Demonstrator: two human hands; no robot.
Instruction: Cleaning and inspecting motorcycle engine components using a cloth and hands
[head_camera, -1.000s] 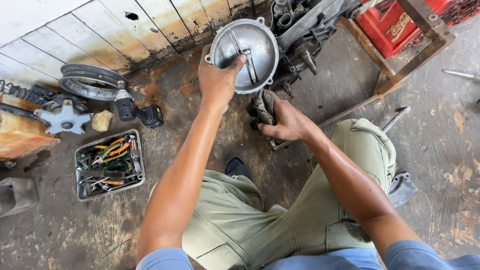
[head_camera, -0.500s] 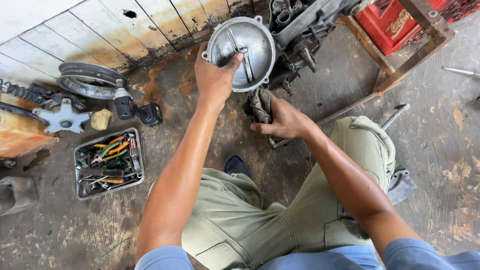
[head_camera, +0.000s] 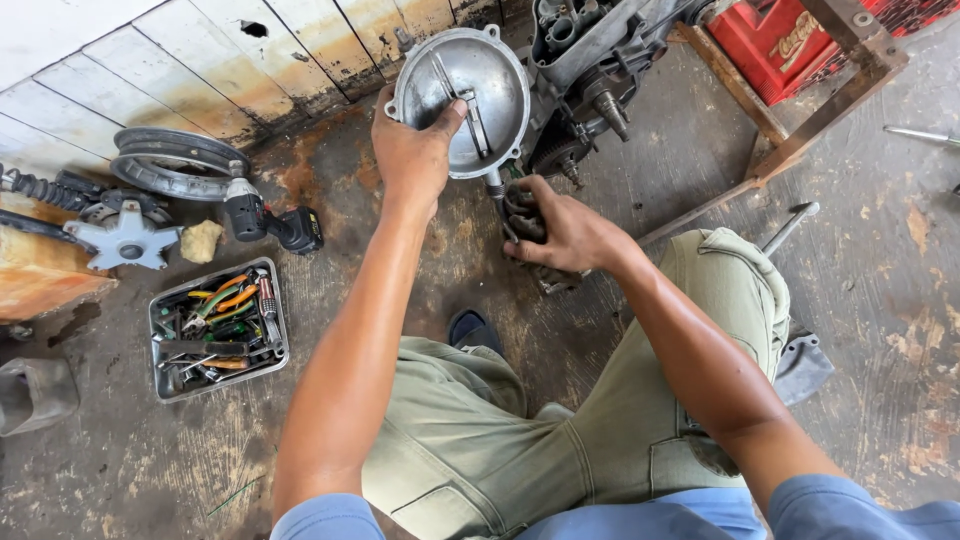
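Left hand (head_camera: 415, 150) grips the near, lower rim of a round metal cover (head_camera: 465, 85), its thumb hooked over the edge onto the dished inner face and its fingers wrapped behind the rim, out of sight. So the cover stands just beyond and slightly to the right of the knuckles, tilted up on edge with its hollow side facing the camera, leaning against the engine block (head_camera: 590, 60) behind it. That arm runs almost straight out from the shoulder, wrist level, back of the hand up.

Right hand (head_camera: 565, 235) lies lower and nearer the body, to the right of the left wrist, palm down and fingers curled onto a dark, greasy rag (head_camera: 525, 215) bunched on the floor below the cover's bottom edge. Its forearm bends in over the raised right knee.

Well to the left of the left arm sits a tray of hand tools (head_camera: 215, 325), with a cordless driver (head_camera: 270, 220) just beyond it.
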